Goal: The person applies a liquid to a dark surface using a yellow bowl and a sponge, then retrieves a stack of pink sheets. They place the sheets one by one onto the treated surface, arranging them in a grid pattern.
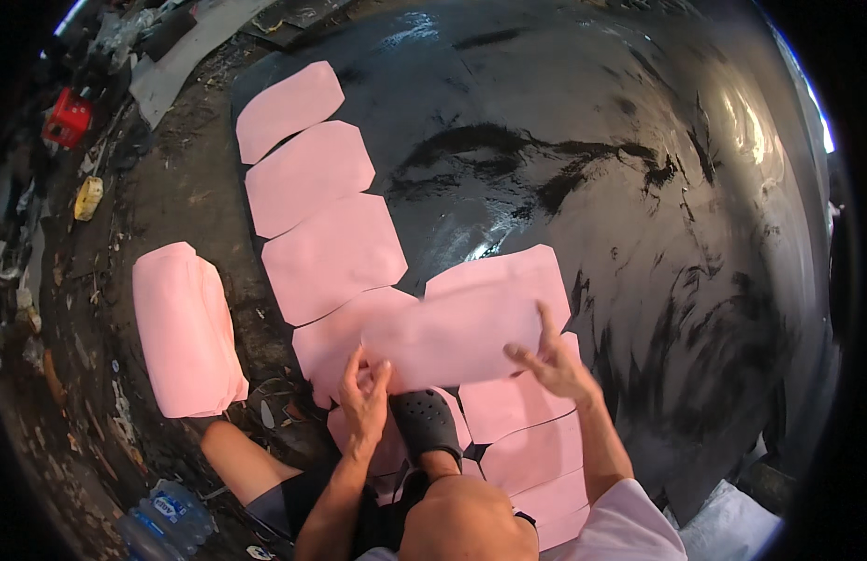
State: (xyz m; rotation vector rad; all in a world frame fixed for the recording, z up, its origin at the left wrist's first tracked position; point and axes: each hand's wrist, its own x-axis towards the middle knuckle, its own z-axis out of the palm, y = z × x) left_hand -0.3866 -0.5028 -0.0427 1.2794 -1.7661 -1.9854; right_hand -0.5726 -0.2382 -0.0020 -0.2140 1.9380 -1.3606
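A thin pink sheet (452, 338) is stretched between my two hands, slightly blurred, above other pink pieces. My left hand (364, 402) pinches its left end between thumb and fingers. At the other end, my right hand (559, 365) grips the edge with thumb and forefinger; its remaining fingers are partly hidden. Beneath and beyond lie pink sheets with clipped corners, laid edge to edge in two rows: a left row (335, 262) running away from me and a shorter right row (536, 444). They rest on a large shiny black sheet (658, 280).
On the dark, littered ground to the left sits a thick folded stack of pink sheets (176, 327). My dark clog (424, 425) is planted among the laid pieces. Plastic bottles (171, 514) lie at lower left, a red crate (69, 119) at upper left, and a white sack (732, 524) at lower right.
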